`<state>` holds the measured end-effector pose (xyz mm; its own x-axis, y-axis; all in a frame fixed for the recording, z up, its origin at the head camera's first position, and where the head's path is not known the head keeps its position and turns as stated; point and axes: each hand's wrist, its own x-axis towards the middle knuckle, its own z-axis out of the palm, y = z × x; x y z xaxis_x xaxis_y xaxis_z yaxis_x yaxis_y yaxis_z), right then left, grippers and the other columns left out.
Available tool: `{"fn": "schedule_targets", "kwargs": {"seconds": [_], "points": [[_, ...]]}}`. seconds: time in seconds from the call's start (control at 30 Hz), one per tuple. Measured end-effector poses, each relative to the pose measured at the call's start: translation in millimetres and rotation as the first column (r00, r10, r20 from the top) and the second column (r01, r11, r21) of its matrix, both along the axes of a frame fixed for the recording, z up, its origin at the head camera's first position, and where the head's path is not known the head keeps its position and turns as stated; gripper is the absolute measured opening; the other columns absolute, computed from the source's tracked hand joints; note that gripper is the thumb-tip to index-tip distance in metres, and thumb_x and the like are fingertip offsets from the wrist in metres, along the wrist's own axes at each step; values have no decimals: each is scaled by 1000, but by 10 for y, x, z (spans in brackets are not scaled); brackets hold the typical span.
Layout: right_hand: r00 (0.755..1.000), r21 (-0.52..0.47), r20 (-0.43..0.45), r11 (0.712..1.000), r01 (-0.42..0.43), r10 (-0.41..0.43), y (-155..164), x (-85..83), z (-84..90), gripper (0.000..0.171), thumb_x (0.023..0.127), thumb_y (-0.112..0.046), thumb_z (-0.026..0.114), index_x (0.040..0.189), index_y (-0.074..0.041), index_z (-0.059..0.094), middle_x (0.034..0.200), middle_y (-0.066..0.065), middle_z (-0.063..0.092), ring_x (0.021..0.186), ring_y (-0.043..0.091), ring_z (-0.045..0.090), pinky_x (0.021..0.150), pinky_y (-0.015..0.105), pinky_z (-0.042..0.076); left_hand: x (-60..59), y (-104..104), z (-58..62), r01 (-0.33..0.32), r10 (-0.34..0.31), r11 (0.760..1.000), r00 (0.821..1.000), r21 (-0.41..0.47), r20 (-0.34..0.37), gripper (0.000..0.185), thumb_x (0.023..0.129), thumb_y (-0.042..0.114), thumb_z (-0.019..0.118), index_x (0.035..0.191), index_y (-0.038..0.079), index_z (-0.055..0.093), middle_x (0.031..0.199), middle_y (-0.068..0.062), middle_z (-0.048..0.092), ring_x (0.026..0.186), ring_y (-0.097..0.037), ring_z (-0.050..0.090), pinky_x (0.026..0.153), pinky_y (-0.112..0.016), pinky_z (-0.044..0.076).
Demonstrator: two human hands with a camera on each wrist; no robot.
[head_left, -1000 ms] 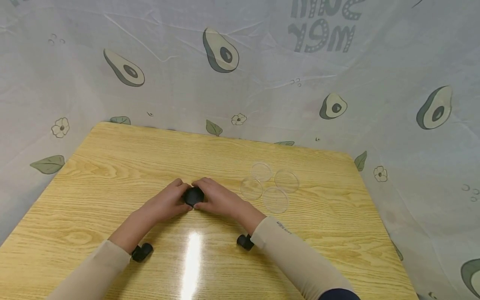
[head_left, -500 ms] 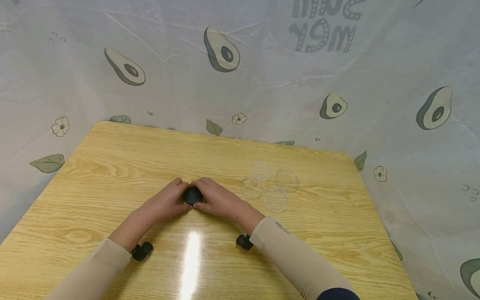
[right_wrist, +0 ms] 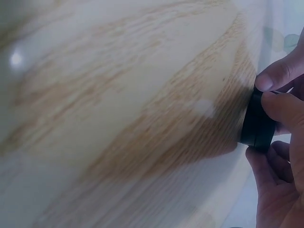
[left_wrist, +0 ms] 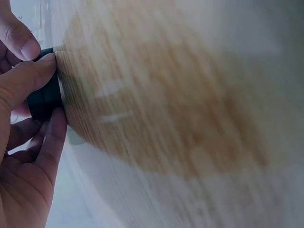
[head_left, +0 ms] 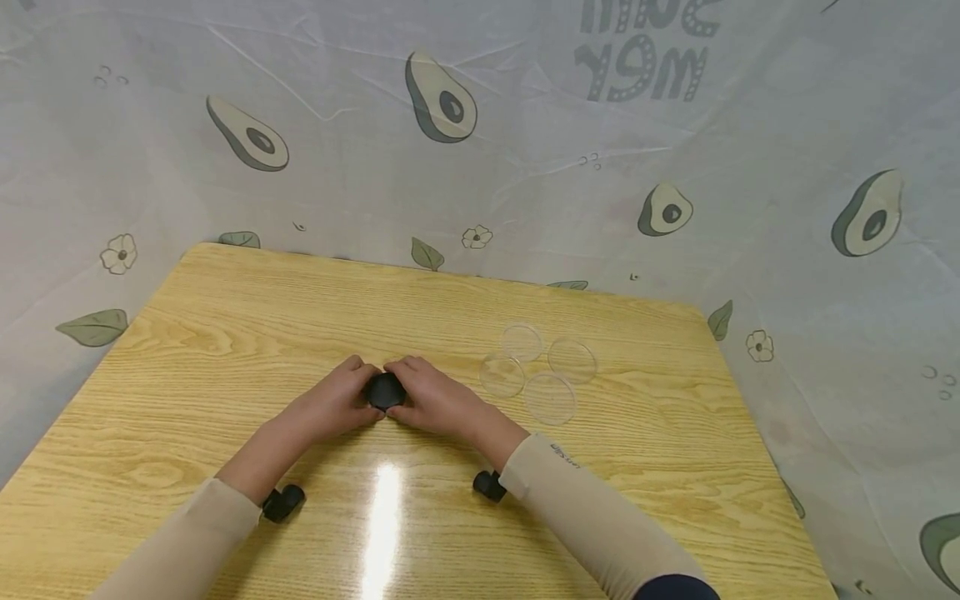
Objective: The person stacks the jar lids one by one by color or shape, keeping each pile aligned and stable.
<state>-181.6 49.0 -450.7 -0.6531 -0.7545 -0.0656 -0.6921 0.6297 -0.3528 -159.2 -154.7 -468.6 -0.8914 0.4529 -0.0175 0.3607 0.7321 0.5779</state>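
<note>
Left hand [head_left: 330, 407] and right hand [head_left: 433, 398] both curl their fingertips [left_wrist: 28, 78] round one small black round cap [head_left: 386, 391], pinching it between them against the wooden table [head_left: 225, 333] near its middle. Four clear round discs [head_left: 542, 371] lie clustered just right of the hands. An avocado-print cloth [head_left: 525, 167] hangs behind.

No displacement detected: left hand [head_left: 330, 406], right hand [head_left: 431, 398] and the black round object [head_left: 386, 390] between them hold identical positions.
</note>
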Motion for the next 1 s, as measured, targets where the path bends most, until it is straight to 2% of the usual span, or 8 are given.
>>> {"fn": "schedule_targets", "kwargs": {"seconds": [0.57, 1.0], "points": [[1000, 12, 18, 1000, 5, -5, -17, -24, -26, 61, 95, -35, 61, 145, -8, 39, 139, 7, 48, 123, 15, 50, 98, 26, 48, -14, -19, -8, 2, -3, 1000, 999, 20, 33, 43, 82, 17, 78, 116, -1, 59, 95, -9, 50, 76, -15, 44, 69, -29, 43], [999, -21, 48, 999, 27, -25, 2, -1, -43, 62, 95, -34, 62, 145, -9, 38, 138, 7, 47, 123, 15, 50, 100, 26, 47, -31, -25, -7, -2, 0, 1000, 999, 31, 50, 44, 80, 17, 78, 115, 0, 59, 96, -10, 51, 77, -16, 45, 70, -29, 43]]}}
